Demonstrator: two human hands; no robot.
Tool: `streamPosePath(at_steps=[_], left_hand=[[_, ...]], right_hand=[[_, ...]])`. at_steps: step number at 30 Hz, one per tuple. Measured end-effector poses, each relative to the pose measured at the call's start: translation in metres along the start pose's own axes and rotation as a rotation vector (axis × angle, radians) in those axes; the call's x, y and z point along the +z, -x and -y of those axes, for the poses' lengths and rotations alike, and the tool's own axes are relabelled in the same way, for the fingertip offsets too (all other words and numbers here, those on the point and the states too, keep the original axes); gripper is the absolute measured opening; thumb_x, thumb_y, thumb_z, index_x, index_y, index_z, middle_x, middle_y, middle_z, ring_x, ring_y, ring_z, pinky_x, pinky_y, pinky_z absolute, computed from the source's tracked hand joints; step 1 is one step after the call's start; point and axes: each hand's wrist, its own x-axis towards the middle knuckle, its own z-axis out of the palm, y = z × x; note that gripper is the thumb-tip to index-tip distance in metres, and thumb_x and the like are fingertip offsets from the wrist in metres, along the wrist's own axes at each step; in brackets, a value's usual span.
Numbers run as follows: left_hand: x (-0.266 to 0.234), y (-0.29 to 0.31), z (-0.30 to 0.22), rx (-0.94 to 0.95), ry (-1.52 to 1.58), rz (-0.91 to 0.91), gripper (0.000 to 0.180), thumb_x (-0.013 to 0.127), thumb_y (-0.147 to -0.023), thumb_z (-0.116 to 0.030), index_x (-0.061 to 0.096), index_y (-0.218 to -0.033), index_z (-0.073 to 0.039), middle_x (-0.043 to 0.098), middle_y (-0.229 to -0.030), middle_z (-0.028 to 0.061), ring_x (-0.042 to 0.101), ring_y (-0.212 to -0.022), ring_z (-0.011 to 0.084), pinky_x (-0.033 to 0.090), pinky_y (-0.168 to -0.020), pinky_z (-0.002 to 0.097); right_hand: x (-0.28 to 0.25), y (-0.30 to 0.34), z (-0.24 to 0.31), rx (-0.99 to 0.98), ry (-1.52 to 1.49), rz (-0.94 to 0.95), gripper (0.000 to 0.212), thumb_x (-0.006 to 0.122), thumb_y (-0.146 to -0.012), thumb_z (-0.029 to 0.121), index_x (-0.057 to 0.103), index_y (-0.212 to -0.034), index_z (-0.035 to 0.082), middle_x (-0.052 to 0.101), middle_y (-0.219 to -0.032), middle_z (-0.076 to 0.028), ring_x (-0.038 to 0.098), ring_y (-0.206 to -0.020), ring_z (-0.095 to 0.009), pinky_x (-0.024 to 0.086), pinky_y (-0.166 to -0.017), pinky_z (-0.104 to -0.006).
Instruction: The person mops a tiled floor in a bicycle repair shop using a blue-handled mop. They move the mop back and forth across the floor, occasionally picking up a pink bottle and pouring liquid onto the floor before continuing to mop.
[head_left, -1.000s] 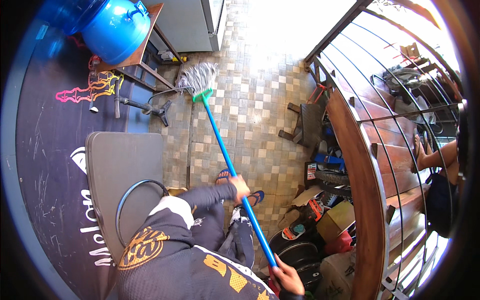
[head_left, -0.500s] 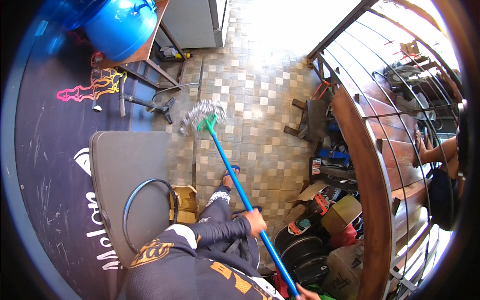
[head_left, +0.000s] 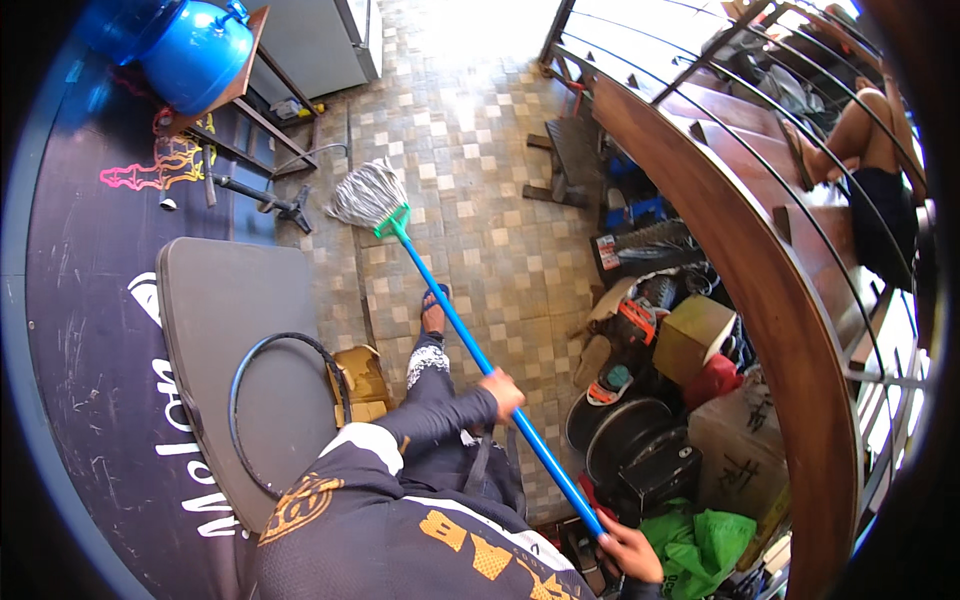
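Left hand [head_left: 503, 393] wrapped round mid-handle of blue-handled string mop [head_left: 468, 336], right hand [head_left: 627, 550] clasping its upper end toward 5 o'clock, wide spacing presumably for leverage, grey-white strands [head_left: 366, 194] fanned over checkered floor [head_left: 500, 235] toward 11 o'clock.

Two bare hands [head_left: 502, 394], one blue-poled string mop [head_left: 452, 314]
One thin dark hoop [head_left: 235, 388] at eight o'clock; one crumpled green bag [head_left: 708, 550] at five o'clock.

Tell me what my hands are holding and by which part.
A mop, by its blue handle: the left hand grips it around the middle, the right hand near its top end.
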Motion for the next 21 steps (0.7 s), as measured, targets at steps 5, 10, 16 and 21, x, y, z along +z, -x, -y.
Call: streamPosePath(at_steps=[5, 10, 16, 21], left_hand=[[0.052, -0.007, -0.212, 0.348, 0.238, -0.04, 0.016, 0.077, -0.066, -0.029, 0.075, -0.08, -0.021, 0.072, -0.079, 0.0047, 0.068, -0.092, 0.0291, 0.047, -0.08, 0.0499], [0.083, 0.003, -0.216, 0.531, 0.317, -0.084, 0.015, 0.076, -0.064, -0.031, 0.065, -0.071, -0.022, 0.066, -0.075, -0.0014, 0.061, -0.093, 0.0241, 0.041, -0.078, 0.0477], [0.024, -0.053, -0.024, 0.45, -0.02, 0.092, 0.013, 0.077, -0.064, -0.032, 0.075, -0.074, -0.023, 0.07, -0.075, -0.0033, 0.065, -0.096, 0.0219, 0.044, -0.083, 0.0472], [-0.051, -0.115, 0.214, 0.057, -0.306, 0.116, 0.012, 0.075, -0.065, -0.022, 0.076, -0.077, -0.021, 0.07, -0.077, 0.0014, 0.068, -0.091, 0.0263, 0.052, -0.087, 0.0492]], right_hand=[[-0.028, 0.176, -0.086, 0.318, -0.294, -0.238, 0.052, 0.065, -0.099, 0.015, 0.053, -0.149, 0.009, 0.058, -0.072, 0.004, 0.045, -0.052, -0.006, 0.035, -0.047, -0.0225], [0.005, 0.206, -0.131, 0.442, -0.71, -0.227, 0.064, 0.062, -0.099, 0.009, 0.038, -0.158, 0.005, 0.067, -0.123, -0.011, 0.066, -0.097, -0.017, 0.053, -0.086, -0.0294], [0.062, 0.018, -0.076, 0.257, -0.689, -0.094, 0.061, 0.059, -0.103, 0.015, 0.037, -0.159, 0.007, 0.065, -0.123, -0.007, 0.063, -0.097, -0.013, 0.051, -0.086, -0.0271], [0.135, -0.197, 0.035, -0.009, -0.819, 0.099, 0.066, 0.055, -0.106, 0.023, 0.023, -0.164, 0.028, 0.056, -0.082, -0.004, 0.047, -0.052, -0.01, 0.04, -0.045, -0.0254]])
